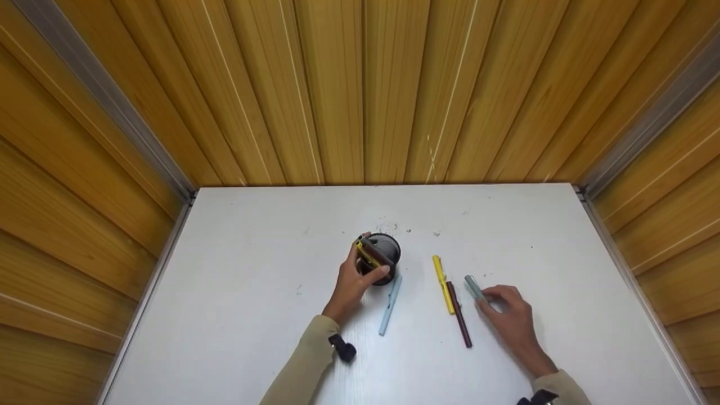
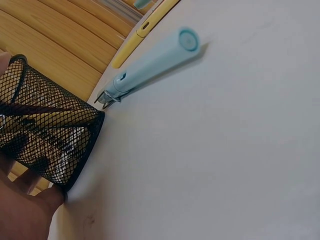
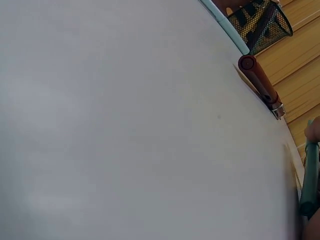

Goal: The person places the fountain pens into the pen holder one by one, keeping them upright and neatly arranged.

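Observation:
My left hand (image 1: 350, 287) grips a black mesh pen cup (image 1: 394, 247) from its left side. A yellow pen and a dark pen lean inside the cup, their ends at its rim. Through the mesh in the left wrist view, the cup (image 2: 50, 117) shows pens within. My right hand (image 1: 513, 318) pinches a grey-green pen (image 1: 473, 286) over the right part of the table; in the right wrist view that pen (image 3: 310, 175) is at the right edge. Left of it, a yellow pen (image 1: 442, 278) and a maroon pen (image 1: 461, 320) lie on the table, overlapping slightly.
A light blue pen (image 1: 389, 309) lies just in front of the cup, between the two hands. The white table (image 1: 253, 253) has small dark marks behind the cup. Wood-patterned walls (image 1: 337, 95) enclose it at the back and both sides.

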Motion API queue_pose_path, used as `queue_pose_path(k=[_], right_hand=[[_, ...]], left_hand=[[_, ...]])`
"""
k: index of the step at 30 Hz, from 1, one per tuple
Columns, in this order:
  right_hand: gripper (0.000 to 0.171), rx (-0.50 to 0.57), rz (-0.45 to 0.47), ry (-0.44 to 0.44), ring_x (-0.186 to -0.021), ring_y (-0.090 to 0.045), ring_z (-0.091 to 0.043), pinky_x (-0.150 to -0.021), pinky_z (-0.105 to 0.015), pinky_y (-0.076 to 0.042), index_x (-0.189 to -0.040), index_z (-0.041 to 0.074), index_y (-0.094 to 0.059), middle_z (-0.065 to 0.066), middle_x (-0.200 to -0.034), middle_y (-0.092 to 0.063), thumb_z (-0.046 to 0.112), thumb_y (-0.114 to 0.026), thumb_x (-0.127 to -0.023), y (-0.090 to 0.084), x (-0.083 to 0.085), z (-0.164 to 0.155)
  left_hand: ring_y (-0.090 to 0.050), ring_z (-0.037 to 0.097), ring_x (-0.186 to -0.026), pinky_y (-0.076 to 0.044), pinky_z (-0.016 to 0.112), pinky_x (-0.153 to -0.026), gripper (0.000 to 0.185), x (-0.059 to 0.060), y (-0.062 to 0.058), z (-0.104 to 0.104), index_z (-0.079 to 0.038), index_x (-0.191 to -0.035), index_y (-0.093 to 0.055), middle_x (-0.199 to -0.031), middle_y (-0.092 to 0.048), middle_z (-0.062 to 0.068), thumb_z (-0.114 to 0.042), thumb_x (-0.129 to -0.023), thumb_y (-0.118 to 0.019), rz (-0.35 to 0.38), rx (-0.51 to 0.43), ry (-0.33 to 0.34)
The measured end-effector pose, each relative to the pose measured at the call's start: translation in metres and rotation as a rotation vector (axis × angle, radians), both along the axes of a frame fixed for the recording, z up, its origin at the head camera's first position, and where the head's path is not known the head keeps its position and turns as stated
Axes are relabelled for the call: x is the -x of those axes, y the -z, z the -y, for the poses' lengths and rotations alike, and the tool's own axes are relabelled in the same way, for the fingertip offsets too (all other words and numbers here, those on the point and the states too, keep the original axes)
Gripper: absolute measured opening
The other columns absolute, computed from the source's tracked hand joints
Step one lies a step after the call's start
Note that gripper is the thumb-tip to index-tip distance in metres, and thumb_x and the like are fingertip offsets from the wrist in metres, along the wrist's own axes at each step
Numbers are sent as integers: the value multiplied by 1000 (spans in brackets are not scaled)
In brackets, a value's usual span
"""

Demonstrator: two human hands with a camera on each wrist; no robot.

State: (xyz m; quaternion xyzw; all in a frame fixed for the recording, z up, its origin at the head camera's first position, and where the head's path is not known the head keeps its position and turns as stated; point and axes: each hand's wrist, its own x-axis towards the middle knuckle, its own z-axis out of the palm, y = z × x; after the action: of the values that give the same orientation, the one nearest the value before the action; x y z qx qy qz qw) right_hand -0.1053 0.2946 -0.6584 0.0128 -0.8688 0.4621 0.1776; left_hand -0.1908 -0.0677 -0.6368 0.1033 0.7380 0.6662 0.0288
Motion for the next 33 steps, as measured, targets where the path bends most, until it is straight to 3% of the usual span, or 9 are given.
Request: queue_pose_path(k=[10,24,33], right_hand=[[23,46,41,5,-105,-65,-1,-92,-9,-51,-110,5,-80,-9,-112,-73,-5,-87,-91,-17,1,2],[20,83,69,28,-107,-60,0,-84,-14,-53,-111,3,-80,-11,-115,-74,1,-87,-93,-36,12,1],[18,70,40,9,-108,-60,1,-93,-11,-49,-111,3,-80,-10,-116,-75,1,-86,-94,-49,18,4]], left_hand=[[-60,28,-141,-46,51,-121,86,2,1,1,-27,-171,-39,-155,-58,10,-32,-97,-84,-6,-27,-2],[-60,26,-139,-48,51,-119,87,4,2,2,-29,-171,-38,-155,-60,10,-36,-98,-82,4,19,-11],[-61,23,-138,-46,48,-120,87,3,1,2,-31,-171,-38,-154,-60,8,-39,-97,-84,5,9,-10]])
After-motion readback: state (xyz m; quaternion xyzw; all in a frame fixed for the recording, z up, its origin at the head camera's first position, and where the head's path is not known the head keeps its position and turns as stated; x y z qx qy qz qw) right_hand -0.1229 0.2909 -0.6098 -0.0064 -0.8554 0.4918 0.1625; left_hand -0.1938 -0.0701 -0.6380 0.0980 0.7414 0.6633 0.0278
